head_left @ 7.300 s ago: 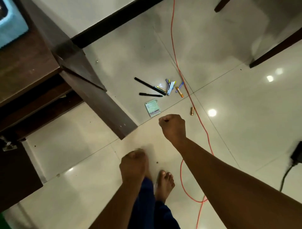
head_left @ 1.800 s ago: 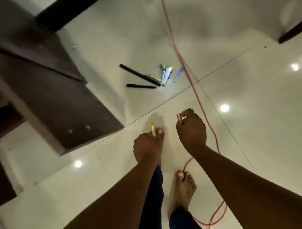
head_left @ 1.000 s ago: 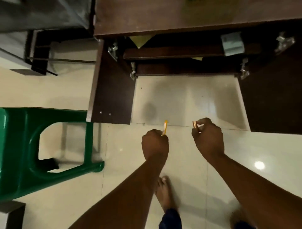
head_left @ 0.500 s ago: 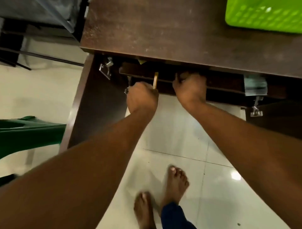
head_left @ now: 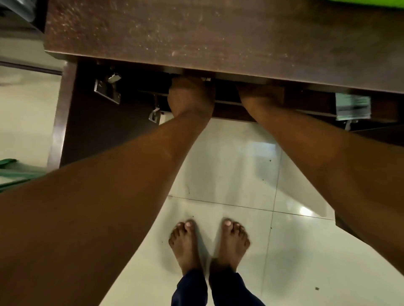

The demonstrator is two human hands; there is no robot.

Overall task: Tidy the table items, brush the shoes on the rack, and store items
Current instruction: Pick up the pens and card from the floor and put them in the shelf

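**Both hands under the surface edge, contents hidden**

Dark wooden surface across twelve o'clock, a sliver of green basket at one o'clock. Pale tiled floor below, bare feet at six. Green stool at nine. Small greenish packet tucked on the ledge at two o'clock.

Storing stage, by the look of it; shoes and rack out of sight, brushing likely yet to do.

Left hand and right hand reaching beneath the overhang at twelve. Fingers hidden by the edge: impossible to tell whether curled, spread, or holding anything.
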